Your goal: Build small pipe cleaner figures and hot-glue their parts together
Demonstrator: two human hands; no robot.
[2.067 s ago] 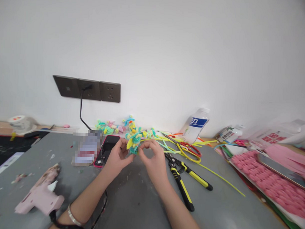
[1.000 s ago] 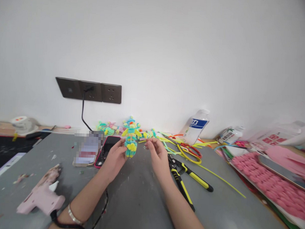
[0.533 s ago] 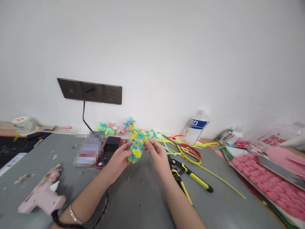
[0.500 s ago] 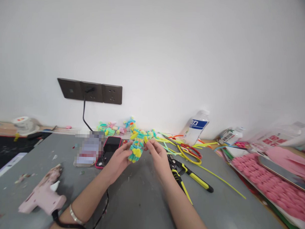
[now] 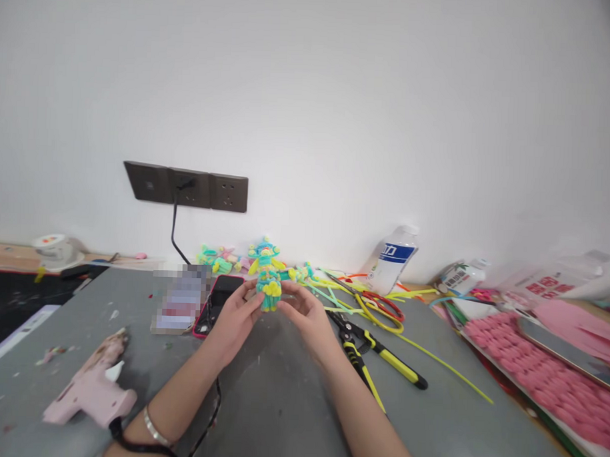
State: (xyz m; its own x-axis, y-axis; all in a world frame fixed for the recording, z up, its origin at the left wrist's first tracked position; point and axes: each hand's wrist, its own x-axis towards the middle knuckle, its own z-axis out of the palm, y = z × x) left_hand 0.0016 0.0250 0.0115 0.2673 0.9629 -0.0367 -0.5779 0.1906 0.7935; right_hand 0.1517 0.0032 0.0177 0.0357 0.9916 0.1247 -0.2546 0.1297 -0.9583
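Note:
A small pipe-cleaner doll (image 5: 269,280) in turquoise and yellow stands upright between my hands, just above the grey table. My left hand (image 5: 241,311) pinches its lower left side with thumb and fingers. From the other side, my right hand (image 5: 305,312) closes on the lower right edge with its thumb and fingertips; part of that grip is hidden behind the doll. Right behind the doll lie more fuzzy figures (image 5: 218,257) against the wall.
A pink glue gun (image 5: 92,391) lies at left, its cord running under my left arm. Two phones, one a pink-edged phone (image 5: 216,305), lie behind my left hand. Yellow-handled pliers (image 5: 375,354), scissors (image 5: 382,311) and loose pipe cleaners are at right, with a bottle (image 5: 394,258) behind.
The doll has turned from tilted to upright, its front now towards me. My right hand has shifted from its upper side down to its lower edge. The view has swung slightly left.

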